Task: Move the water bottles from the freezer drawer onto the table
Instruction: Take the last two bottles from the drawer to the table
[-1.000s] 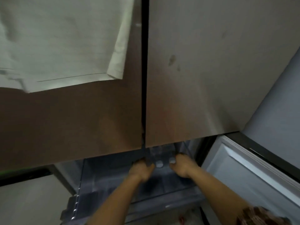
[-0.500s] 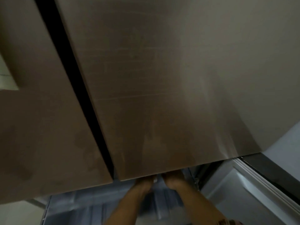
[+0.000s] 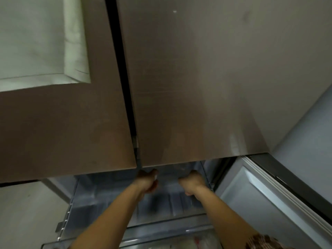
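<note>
Head view: both hands reach deep into the freezer drawer [image 3: 100,198], under the closed fridge doors [image 3: 197,87]. Between them, at twelve o'clock from the wrists, a clear, pale blur is probably the water bottles [image 3: 180,167], just below the door edge. The left hand [image 3: 147,181] and right hand [image 3: 192,182] both curl inward; whether either grips anything I cannot tell.

1 head-worn wide-angle view, looking forward and steeply down, very near the fridge doors [image 3: 197,87] filling 12 o'clock, open freezer drawer [image 3: 107,203] at 6 o'clock
</note>
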{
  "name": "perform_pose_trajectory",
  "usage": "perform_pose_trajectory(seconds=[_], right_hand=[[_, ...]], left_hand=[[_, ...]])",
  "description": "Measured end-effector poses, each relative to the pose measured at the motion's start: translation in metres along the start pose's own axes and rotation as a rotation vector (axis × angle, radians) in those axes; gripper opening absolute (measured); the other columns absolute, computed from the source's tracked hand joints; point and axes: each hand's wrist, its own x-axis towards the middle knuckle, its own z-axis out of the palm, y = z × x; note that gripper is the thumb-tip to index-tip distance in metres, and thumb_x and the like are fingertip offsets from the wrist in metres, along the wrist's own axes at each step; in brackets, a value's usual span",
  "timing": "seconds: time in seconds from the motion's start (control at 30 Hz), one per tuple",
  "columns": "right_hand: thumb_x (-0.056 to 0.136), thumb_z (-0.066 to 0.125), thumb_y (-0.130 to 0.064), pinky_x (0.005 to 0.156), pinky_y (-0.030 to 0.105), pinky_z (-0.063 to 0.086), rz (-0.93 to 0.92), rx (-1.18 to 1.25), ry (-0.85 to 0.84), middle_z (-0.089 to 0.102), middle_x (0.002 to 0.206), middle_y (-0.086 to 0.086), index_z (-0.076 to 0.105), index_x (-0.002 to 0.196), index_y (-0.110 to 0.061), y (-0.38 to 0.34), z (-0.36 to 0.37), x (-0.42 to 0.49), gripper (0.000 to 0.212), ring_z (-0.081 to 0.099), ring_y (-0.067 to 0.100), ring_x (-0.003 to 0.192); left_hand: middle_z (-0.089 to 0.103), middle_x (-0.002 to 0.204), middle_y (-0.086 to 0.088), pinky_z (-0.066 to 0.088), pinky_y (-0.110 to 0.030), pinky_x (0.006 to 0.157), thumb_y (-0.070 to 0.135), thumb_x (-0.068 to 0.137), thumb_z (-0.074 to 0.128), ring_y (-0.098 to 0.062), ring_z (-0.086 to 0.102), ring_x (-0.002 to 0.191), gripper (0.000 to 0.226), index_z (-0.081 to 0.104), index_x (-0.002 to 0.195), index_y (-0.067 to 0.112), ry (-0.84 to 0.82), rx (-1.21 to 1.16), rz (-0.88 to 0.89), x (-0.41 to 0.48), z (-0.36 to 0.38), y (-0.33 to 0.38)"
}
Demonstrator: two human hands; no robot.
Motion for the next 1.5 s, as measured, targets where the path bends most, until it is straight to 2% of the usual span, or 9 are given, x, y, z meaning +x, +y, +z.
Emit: perform_pose_trajectory(seconds=[0.2, 0.3, 0.43, 0.57, 0.8, 0.93, 1.07, 1.3, 1.5], right_hand=[[0.086, 0.060, -0.027, 0.067, 0.036, 0.055, -0.062, 0.287, 0.190, 0.066, 0.089, 0.013, 0.057, 0.103, -0.002, -0.007, -0.020, -0.031, 0.030, 0.067, 0.030, 0.080], [0.087, 0.060, -0.025, 0.064, 0.037, 0.059, -0.049, 0.485, 0.232, 0.066, 0.072, 0.008, 0.057, 0.104, 0.000, -0.010, -0.029, -0.040, 0.030, 0.069, 0.024, 0.060], [0.083, 0.062, -0.020, 0.059, 0.034, 0.060, -0.078, 0.575, 0.251, 0.069, 0.087, 0.013, 0.061, 0.098, 0.001, -0.002, -0.034, -0.054, 0.026, 0.070, 0.026, 0.061], [0.081, 0.061, -0.025, 0.060, 0.033, 0.058, -0.240, 0.379, 0.294, 0.070, 0.071, 0.012, 0.050, 0.071, -0.011, -0.010, -0.030, -0.091, 0.020, 0.068, 0.018, 0.049], [0.080, 0.060, -0.034, 0.061, 0.033, 0.046, -0.577, -0.030, 0.479, 0.063, 0.075, 0.005, 0.053, 0.080, -0.014, -0.041, -0.018, -0.192, 0.021, 0.059, 0.025, 0.072], [0.078, 0.059, -0.035, 0.052, 0.030, 0.035, -0.819, -0.092, 0.574, 0.062, 0.069, -0.001, 0.052, 0.078, -0.017, -0.072, 0.000, -0.265, 0.019, 0.056, 0.020, 0.063], [0.077, 0.058, -0.038, 0.049, 0.021, 0.038, -1.035, -0.077, 0.611, 0.057, 0.067, -0.009, 0.053, 0.080, -0.020, -0.111, 0.036, -0.344, 0.019, 0.052, 0.004, 0.059], [0.081, 0.060, -0.034, 0.062, 0.038, 0.052, -1.213, -0.092, 0.236, 0.063, 0.077, 0.000, 0.059, 0.086, -0.018, -0.162, 0.171, -0.455, 0.017, 0.060, 0.019, 0.071], [0.081, 0.061, -0.038, 0.051, 0.024, 0.036, -1.365, -0.202, -0.169, 0.057, 0.069, -0.009, 0.056, 0.077, -0.025, -0.200, 0.325, -0.540, 0.014, 0.052, 0.008, 0.064]], left_hand=[[0.057, 0.070, -0.005, 0.050, -0.022, 0.055, 0.024, 0.091, 0.060, -0.016, 0.058, 0.057, 0.026, 0.062, 0.106, 0.003, 0.129, 0.089, 0.143, -0.035, -0.028, 0.007], [0.070, 0.084, -0.017, 0.060, -0.039, 0.076, 0.025, 0.088, 0.064, -0.031, 0.070, 0.075, 0.028, 0.064, 0.098, 0.000, 0.198, -0.026, 0.185, -0.060, -0.044, -0.003], [0.073, 0.078, -0.019, 0.060, -0.046, 0.075, 0.028, 0.085, 0.063, -0.029, 0.072, 0.069, 0.026, 0.063, 0.082, 0.001, 0.278, 0.069, 0.295, -0.089, -0.073, -0.016], [0.071, 0.067, -0.010, 0.059, -0.043, 0.071, 0.030, 0.083, 0.063, -0.022, 0.071, 0.064, 0.026, 0.056, 0.075, 0.007, 0.348, 0.205, 0.418, -0.115, -0.102, -0.022], [0.063, 0.068, -0.006, 0.055, -0.040, 0.061, 0.033, 0.084, 0.060, -0.025, 0.065, 0.067, 0.024, 0.048, 0.072, 0.016, 0.498, 0.382, 0.664, -0.185, -0.151, -0.041], [0.061, 0.067, 0.000, 0.048, -0.028, 0.051, 0.037, 0.084, 0.063, -0.018, 0.064, 0.065, 0.023, 0.052, 0.075, 0.018, 0.599, 0.359, 0.760, -0.239, -0.201, -0.064], [0.064, 0.068, 0.000, 0.056, -0.038, 0.058, 0.041, 0.081, 0.063, -0.019, 0.064, 0.065, 0.023, 0.057, 0.077, 0.019, 0.724, 0.311, 0.807, -0.306, -0.271, -0.097], [0.066, 0.072, -0.006, 0.051, -0.038, 0.066, 0.039, 0.079, 0.062, -0.028, 0.063, 0.072, 0.027, 0.060, 0.078, 0.012, 0.923, 0.446, 0.679, -0.411, -0.393, -0.197], [0.062, 0.068, -0.005, 0.036, -0.031, 0.055, 0.038, 0.075, 0.064, -0.027, 0.060, 0.072, 0.026, 0.061, 0.070, 0.012, 1.058, 0.469, 0.432, -0.478, -0.493, -0.312]])
